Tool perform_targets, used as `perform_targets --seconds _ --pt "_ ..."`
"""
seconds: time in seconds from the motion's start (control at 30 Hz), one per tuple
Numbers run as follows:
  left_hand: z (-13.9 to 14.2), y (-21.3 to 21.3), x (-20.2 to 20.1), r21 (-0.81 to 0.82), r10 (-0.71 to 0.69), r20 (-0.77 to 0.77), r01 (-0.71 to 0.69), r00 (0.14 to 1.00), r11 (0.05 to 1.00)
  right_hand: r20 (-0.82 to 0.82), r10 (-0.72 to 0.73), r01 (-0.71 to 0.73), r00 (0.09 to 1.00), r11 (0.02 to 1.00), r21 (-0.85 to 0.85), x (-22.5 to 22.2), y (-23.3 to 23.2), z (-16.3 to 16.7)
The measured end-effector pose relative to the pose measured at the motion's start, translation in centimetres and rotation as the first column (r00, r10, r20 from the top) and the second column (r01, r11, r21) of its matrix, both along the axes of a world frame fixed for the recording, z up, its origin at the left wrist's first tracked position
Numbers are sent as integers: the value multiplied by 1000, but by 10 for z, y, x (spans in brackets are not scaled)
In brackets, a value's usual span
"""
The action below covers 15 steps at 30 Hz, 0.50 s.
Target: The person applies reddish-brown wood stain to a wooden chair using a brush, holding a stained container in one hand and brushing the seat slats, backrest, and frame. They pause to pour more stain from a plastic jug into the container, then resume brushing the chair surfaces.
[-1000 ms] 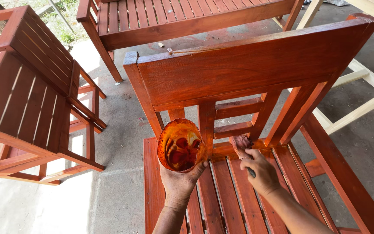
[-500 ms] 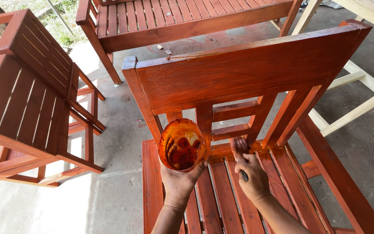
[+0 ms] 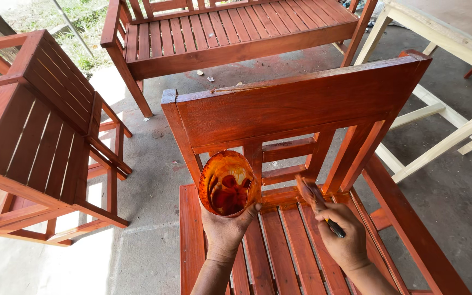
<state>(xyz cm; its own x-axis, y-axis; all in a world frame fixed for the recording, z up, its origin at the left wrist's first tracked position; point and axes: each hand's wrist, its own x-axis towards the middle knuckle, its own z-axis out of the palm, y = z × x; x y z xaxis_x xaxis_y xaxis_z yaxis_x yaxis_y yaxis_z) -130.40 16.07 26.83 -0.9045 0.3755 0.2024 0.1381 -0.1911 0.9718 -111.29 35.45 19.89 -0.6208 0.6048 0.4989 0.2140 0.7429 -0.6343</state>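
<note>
My left hand [image 3: 226, 228] grips a clear plastic cup [image 3: 226, 184] stained orange inside, with red-brown stain in its bottom, held over the seat. My right hand [image 3: 343, 234] holds a paintbrush [image 3: 316, 199] whose bristles touch the rear of the slatted seat [image 3: 279, 246], near the lower back rails. Both hands hover over a red-stained wooden chair [image 3: 301, 104] with a broad top backrest board that looks wet and glossy.
A stained slatted chair [image 3: 39, 131] stands at the left, tipped on its side. A stained bench [image 3: 230, 33] lies across the back. Unstained pale wooden frames [image 3: 443, 38] stand at the right. Grey concrete floor [image 3: 148, 164] runs between them.
My right hand has turned so the brush points up toward the back rails, and my view has shifted slightly. The cup stays in place.
</note>
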Motion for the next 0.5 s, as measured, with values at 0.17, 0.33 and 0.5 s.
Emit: perform_targets --seconds 0.17,0.33,0.5 --pt "4 -1 2 38 -29 33 28 999 999 100 49 -69 994 976 206 -41 19 27" --pt "2 -4 3 74 18 -16 -17 1000 997 221 148 -202 964 948 247 -75 -13 13" --pt "2 -6 1 69 17 1 -17 1000 997 251 271 -309 929 943 126 -77 -10 11"
